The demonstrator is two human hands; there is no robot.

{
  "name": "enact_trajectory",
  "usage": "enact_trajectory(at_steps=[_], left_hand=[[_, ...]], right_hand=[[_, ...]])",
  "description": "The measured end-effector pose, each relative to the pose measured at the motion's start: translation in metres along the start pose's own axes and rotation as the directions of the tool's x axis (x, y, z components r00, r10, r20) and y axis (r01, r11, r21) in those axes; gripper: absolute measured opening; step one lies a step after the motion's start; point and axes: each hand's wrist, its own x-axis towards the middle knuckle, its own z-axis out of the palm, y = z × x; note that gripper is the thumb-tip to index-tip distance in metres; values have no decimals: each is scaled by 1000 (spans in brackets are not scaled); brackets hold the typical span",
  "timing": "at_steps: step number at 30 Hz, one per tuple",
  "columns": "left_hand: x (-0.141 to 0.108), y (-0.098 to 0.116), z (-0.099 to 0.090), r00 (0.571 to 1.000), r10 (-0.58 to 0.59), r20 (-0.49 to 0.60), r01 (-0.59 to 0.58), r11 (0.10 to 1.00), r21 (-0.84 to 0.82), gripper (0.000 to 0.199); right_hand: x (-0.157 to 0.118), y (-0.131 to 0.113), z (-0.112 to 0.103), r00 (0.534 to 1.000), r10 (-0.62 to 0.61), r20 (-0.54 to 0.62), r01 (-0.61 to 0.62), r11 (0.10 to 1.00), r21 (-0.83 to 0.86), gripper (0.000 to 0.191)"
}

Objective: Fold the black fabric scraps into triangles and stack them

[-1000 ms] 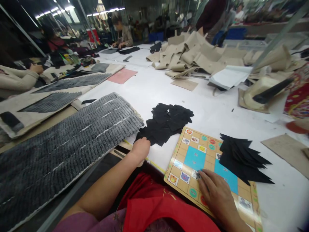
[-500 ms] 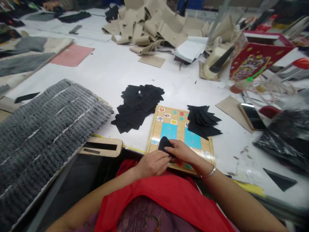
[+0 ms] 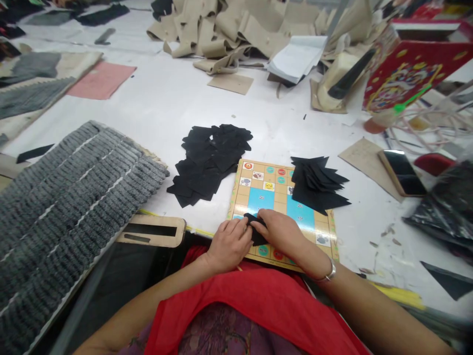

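A small black fabric piece lies on the printed game board, close to the table's front edge. My left hand has its fingers closed at the piece's left edge. From the other side, my right hand pinches the same piece between thumb and fingers, hiding part of it. Beyond the board's left corner is a loose heap of black fabric pieces. A fanned stack of pointed black pieces overlaps the board's right side.
Grey ribbed knit material covers the left, beside a slotted wooden template. To the right are a phone on cardboard, a black plastic bag and a red box. Beige cut pieces pile up at the back.
The black piece has gone from standing up between my fingers to lying lower on the board. My left hand has shifted slightly up and left. The view has turned a little.
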Motion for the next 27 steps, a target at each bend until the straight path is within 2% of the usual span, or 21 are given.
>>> enact_trajectory(at_steps=[4,7,9,12,17,20,23,25,27], left_hand=[[-1,-1,1,1000,-28,0,28,999,19,33],[0,-2,2,1000,-24,-14,25,1000,19,34],[0,-3,1,1000,-23,-17,23,1000,11,33],[1,-6,-1,999,-32,-1,32,999,-17,33],[5,-14,-5,995,-97,33,100,988,-118,39],[10,-16,-6,987,-139,85,145,987,-73,48],[11,-20,-9,984,-115,134,117,993,-8,49],[8,-26,-11,984,-124,131,123,992,17,48],[3,-34,-14,979,-183,84,181,983,38,46]], right_hand=[[-6,-2,22,978,-68,-197,64,998,-24,21],[-8,3,36,925,-169,-340,173,985,-20,22],[-9,7,41,882,-260,-394,268,963,-35,24],[-10,10,42,840,-371,-396,363,927,-98,26],[-10,5,34,842,-426,-332,374,903,-209,27],[-10,3,29,847,-450,-283,385,887,-256,25],[-10,3,28,849,-465,-251,400,875,-272,24],[-10,4,28,849,-468,-245,400,872,-281,25],[-10,2,27,848,-467,-250,393,871,-295,25]])
